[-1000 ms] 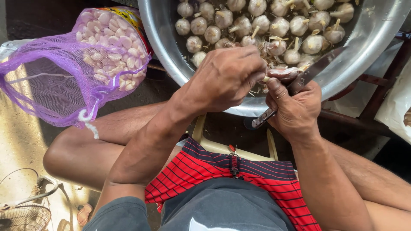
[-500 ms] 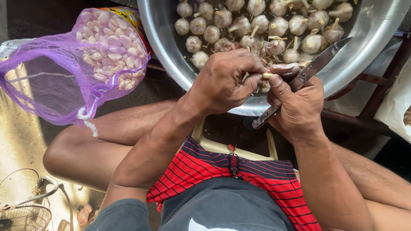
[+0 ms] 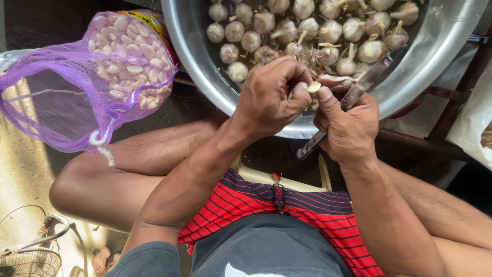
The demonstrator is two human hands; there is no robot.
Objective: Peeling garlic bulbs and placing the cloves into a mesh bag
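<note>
Over the near rim of a big steel basin (image 3: 435,56) full of whole garlic bulbs (image 3: 302,28), both my hands work together. My left hand (image 3: 269,97) pinches a small garlic clove (image 3: 313,87) between thumb and fingers. My right hand (image 3: 348,125) grips a knife (image 3: 359,92), its blade pointing up to the right over the bulbs and its handle end sticking out below the fist. The right thumb presses against the clove. Loose papery skins lie under the fingers.
A purple mesh bag (image 3: 77,92) holding peeled cloves (image 3: 130,56) hangs open at the left. My bare knees spread either side of a pale stool (image 3: 277,177). A wire basket (image 3: 31,256) sits at the lower left. A white sack (image 3: 471,123) is at the right.
Both hands have shifted slightly up and over the basin rim. The clove now shows between left fingers and right thumb. The knife stays in the right hand.
</note>
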